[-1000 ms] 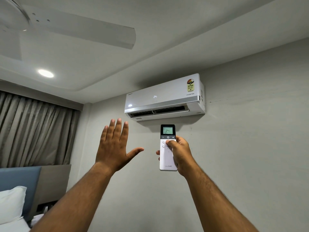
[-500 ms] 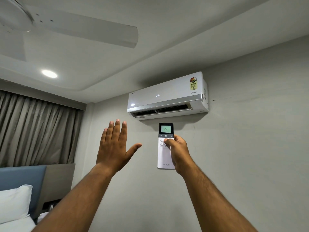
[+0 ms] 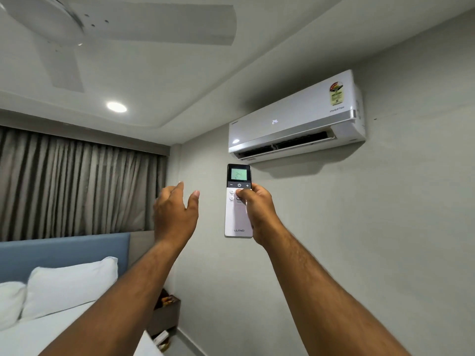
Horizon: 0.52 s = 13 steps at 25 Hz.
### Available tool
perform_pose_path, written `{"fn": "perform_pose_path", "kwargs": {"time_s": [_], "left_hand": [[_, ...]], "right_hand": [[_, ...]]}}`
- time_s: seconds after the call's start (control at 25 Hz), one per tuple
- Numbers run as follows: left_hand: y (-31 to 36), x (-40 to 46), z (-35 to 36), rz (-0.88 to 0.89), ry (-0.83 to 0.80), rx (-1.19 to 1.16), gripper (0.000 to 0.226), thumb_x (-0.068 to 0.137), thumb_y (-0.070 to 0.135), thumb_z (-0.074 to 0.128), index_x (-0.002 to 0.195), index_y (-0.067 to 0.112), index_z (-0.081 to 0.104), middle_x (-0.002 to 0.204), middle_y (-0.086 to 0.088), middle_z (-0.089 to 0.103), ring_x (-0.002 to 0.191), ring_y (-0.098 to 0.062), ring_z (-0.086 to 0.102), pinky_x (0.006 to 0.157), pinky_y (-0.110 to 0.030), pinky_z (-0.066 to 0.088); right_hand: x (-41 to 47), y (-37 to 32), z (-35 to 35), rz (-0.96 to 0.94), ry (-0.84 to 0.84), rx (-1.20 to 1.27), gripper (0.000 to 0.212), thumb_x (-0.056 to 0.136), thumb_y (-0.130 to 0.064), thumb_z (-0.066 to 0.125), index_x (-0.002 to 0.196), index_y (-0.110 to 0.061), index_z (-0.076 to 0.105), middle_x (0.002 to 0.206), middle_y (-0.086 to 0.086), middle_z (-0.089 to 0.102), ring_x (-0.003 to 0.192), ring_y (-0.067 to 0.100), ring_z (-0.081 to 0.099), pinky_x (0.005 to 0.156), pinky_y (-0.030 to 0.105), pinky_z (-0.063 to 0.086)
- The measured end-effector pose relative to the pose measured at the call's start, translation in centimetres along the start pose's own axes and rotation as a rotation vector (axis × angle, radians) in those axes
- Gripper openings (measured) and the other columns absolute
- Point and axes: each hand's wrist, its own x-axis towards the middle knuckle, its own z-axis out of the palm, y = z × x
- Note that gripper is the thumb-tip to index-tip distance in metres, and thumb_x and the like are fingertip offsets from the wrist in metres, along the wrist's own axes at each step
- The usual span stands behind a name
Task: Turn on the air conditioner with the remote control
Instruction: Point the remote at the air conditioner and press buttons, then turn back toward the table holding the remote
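A white air conditioner [image 3: 295,122] hangs high on the wall. Its front shows a lit "24" and its lower flap stands open. My right hand [image 3: 257,211] holds a white remote control [image 3: 235,217] upright just below the unit, thumb resting on the buttons under the power key. The remote's green screen reads 24. My left hand [image 3: 174,217] is raised beside the remote, to its left, empty, with the fingers bent forward and the thumb apart.
A ceiling fan [image 3: 77,29] hangs overhead at top left, beside a lit ceiling spotlight [image 3: 117,107]. Grey curtains [image 3: 77,186] cover the left wall. Below are a bed with white pillows [image 3: 69,286], a blue headboard [image 3: 64,253] and a small bedside table [image 3: 164,314].
My left hand went from flat with fingers pointing up to bent forward. The view has shifted, so the air conditioner now sits further right. The remote stays in my right hand.
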Motion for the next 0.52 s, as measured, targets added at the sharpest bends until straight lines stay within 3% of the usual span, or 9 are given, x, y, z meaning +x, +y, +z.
{"fn": "perform_pose_path", "kwargs": {"time_s": [0.2, 0.36, 0.44, 0.52], "left_hand": [[-4.2, -1.0, -4.9, -0.146, -0.066, -0.177, 0.029, 0.096, 0.033, 0.054, 0.111, 0.013, 0.068, 0.111, -0.007, 0.066, 0.100, -0.022, 0.060, 0.082, -0.032, 0.044], [-7.4, -3.2, -9.9, -0.270, -0.151, -0.224, 0.018, 0.096, 0.035, 0.053, 0.085, 0.036, 0.067, 0.088, 0.014, 0.069, 0.087, -0.010, 0.063, 0.076, -0.031, 0.050], [-9.0, -4.4, -12.1, -0.357, -0.162, -0.230, 0.019, 0.097, 0.033, 0.052, 0.088, 0.035, 0.069, 0.088, 0.014, 0.072, 0.085, -0.011, 0.066, 0.070, -0.029, 0.052], [-10.3, -5.5, -14.0, -0.455, -0.155, -0.253, 0.021, 0.097, 0.027, 0.053, 0.095, 0.024, 0.074, 0.085, 0.005, 0.076, 0.079, -0.016, 0.070, 0.062, -0.027, 0.053]], "right_hand": [[-1.1, 3.1, 7.0, 0.047, -0.138, 0.042, 0.027, 0.091, -0.018, 0.054, 0.115, -0.018, 0.064, 0.092, 0.003, 0.073, 0.072, 0.022, 0.064, 0.068, 0.030, 0.050], [-3.3, 6.1, 13.1, 0.086, -0.284, 0.070, 0.028, 0.091, -0.018, 0.053, 0.117, -0.019, 0.064, 0.097, 0.006, 0.074, 0.076, 0.022, 0.065, 0.071, 0.032, 0.050], [-4.8, 7.8, 16.1, 0.123, -0.346, 0.099, 0.029, 0.090, -0.016, 0.054, 0.117, -0.018, 0.064, 0.099, 0.008, 0.075, 0.076, 0.023, 0.066, 0.071, 0.032, 0.050], [-6.4, 9.6, 18.4, 0.165, -0.396, 0.126, 0.027, 0.090, -0.015, 0.053, 0.114, -0.019, 0.064, 0.098, 0.006, 0.075, 0.077, 0.023, 0.066, 0.070, 0.032, 0.051]]}}
